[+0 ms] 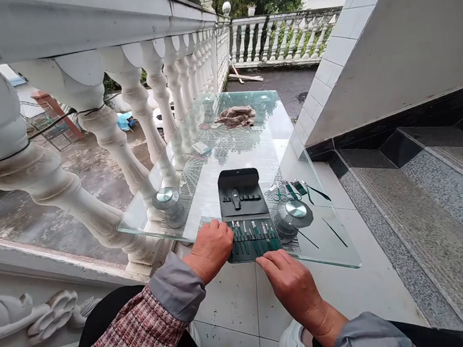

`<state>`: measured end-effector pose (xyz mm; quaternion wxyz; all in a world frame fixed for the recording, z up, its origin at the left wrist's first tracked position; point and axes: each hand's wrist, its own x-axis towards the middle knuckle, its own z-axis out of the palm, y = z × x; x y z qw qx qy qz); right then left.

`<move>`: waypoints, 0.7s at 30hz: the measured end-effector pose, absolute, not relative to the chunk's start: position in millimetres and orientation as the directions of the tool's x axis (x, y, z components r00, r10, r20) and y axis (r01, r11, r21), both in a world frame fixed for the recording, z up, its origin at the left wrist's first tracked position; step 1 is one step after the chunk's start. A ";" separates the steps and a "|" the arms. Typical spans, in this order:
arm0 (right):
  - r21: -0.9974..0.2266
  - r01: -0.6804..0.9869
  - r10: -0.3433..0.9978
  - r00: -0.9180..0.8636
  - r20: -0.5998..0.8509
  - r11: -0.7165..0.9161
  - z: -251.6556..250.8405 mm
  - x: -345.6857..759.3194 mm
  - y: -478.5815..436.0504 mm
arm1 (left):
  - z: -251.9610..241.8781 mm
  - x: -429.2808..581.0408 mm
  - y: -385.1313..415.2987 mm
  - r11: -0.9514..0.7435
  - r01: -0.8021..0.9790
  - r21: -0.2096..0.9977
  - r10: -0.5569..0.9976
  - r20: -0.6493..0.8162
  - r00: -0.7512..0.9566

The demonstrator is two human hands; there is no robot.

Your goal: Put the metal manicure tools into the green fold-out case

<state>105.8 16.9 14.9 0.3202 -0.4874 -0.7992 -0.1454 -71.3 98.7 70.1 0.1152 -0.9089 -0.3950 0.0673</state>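
A black manicure case (240, 179) lies unfolded at the near edge of the glass table. Its lower panel carries a row of small green-handled grooming tools (255, 238) under loops; the upper panel has mostly bare loops and a strap. My left hand (211, 247) is closed on the case's left edge, fingertips beside the tools. With thumb and fingers together, my right hand (290, 280) pinches the near edge toward the right corner. To the right of the case lie nail clippers (290, 190), scissors (280, 193) and black-handled nippers (316, 191).
The glass tabletop (228, 146) has round metal leg caps (295, 209) and two thin dark sticks (335, 232) at the right. Farther back lie a brown cloth (237, 116) and a small card (201, 148). A white balustrade (136, 95) stands left, stone steps (437, 201) right.
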 end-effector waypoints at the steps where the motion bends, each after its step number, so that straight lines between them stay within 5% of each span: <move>1: -0.094 0.872 0.693 -0.312 0.650 0.481 14.5 106.1 16.8 | 70.0 -71.4 98.6 -0.661 0.705 -0.259 0.734 -0.029 0.678; 21: -0.366 0.858 0.849 -0.140 0.509 0.361 16.9 100.1 21.9 | 67.7 -72.8 97.4 -0.664 0.717 -0.211 0.737 -0.026 0.675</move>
